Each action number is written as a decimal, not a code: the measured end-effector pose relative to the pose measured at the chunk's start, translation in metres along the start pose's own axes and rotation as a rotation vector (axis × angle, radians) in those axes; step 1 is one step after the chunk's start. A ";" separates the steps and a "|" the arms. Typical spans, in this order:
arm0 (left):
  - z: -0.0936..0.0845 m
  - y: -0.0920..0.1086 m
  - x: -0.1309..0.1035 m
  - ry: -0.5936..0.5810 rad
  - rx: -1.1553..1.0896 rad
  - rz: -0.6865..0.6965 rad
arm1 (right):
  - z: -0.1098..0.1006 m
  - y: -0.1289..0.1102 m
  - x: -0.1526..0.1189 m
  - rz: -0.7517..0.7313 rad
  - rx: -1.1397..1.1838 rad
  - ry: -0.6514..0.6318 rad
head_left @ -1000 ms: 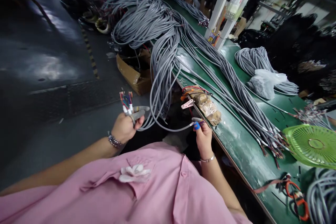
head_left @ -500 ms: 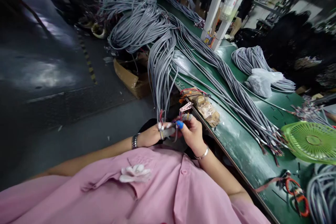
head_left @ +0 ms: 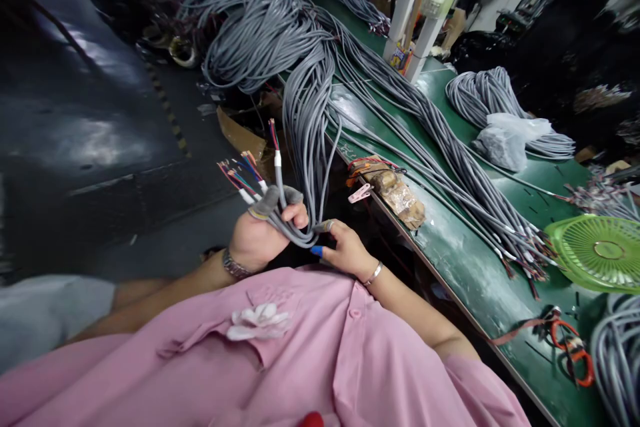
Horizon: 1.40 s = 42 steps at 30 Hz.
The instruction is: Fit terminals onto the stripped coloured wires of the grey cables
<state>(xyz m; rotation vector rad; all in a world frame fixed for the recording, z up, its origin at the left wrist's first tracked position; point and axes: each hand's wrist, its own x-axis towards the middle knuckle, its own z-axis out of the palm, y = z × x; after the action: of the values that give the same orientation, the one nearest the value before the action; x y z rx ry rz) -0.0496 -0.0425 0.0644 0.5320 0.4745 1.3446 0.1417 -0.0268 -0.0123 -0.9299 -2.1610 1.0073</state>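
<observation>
My left hand (head_left: 257, 230) is wrapped round several grey cables (head_left: 290, 230), whose white-banded ends with bare coloured wires (head_left: 249, 173) stick up above the fist. Grey covers sit on some of its fingers. Just right of it, my right hand (head_left: 345, 252), with a blue cover on one digit, touches the bend of the same cables with thumb and fingertips apart. From there the cables rise to a large hanging bundle (head_left: 310, 113) at the table's edge.
The green table (head_left: 450, 280) runs diagonally at right. On it lie a taped block (head_left: 400, 200) with a pink clip (head_left: 360, 193), long grey cables (head_left: 435, 133), a green fan (head_left: 600, 250) and orange-handled scissors (head_left: 570, 350). A cardboard box (head_left: 240, 137) stands on the floor.
My left hand has moved left and up and now grips the cables, their ends raised. My right hand has moved slightly left and down, away from the pink clip and the wire ends.
</observation>
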 end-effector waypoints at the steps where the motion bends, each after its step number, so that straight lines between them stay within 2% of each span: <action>1: -0.001 0.000 0.000 0.021 -0.001 0.004 | 0.002 0.000 0.002 -0.011 -0.055 -0.027; 5: -0.008 -0.006 0.002 0.081 0.036 -0.003 | 0.007 -0.004 0.007 -0.024 -0.234 -0.079; 8: -0.016 -0.013 0.005 0.119 0.163 0.013 | 0.008 -0.011 0.005 -0.101 -0.307 -0.101; 12: -0.031 -0.019 0.011 0.154 0.407 0.074 | 0.003 -0.020 -0.001 -0.221 -0.175 -0.130; 14: -0.041 -0.018 0.012 0.128 0.492 0.062 | -0.003 -0.022 -0.005 -0.212 -0.063 -0.052; 17: -0.058 -0.012 0.009 0.117 0.538 0.066 | -0.012 -0.020 -0.014 -0.117 0.048 0.145; 20: -0.070 -0.001 0.006 0.234 0.400 0.131 | -0.016 -0.013 -0.022 -0.022 0.137 0.303; 22: -0.073 0.003 0.005 0.279 0.245 0.100 | -0.015 -0.008 -0.025 0.016 0.179 0.315; 24: -0.072 0.001 0.007 0.261 0.200 0.059 | -0.010 -0.003 -0.025 0.034 0.193 0.231; 27: -0.062 -0.011 0.014 0.219 0.330 0.078 | -0.001 0.003 -0.019 0.015 0.150 0.057; 29: -0.052 -0.021 0.019 0.187 0.408 0.078 | 0.002 0.005 -0.016 0.014 0.115 -0.007; 34: -0.031 -0.034 0.030 0.157 0.525 0.058 | 0.002 0.008 -0.016 0.042 0.075 -0.057; 42: -0.014 -0.049 0.028 0.036 0.619 -0.039 | -0.001 0.012 -0.018 0.069 0.011 -0.145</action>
<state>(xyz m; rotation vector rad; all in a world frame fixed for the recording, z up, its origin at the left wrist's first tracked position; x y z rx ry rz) -0.0155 -0.0208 0.0226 0.9996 0.9357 1.1593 0.1577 -0.0349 -0.0252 -0.9588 -2.2527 1.1509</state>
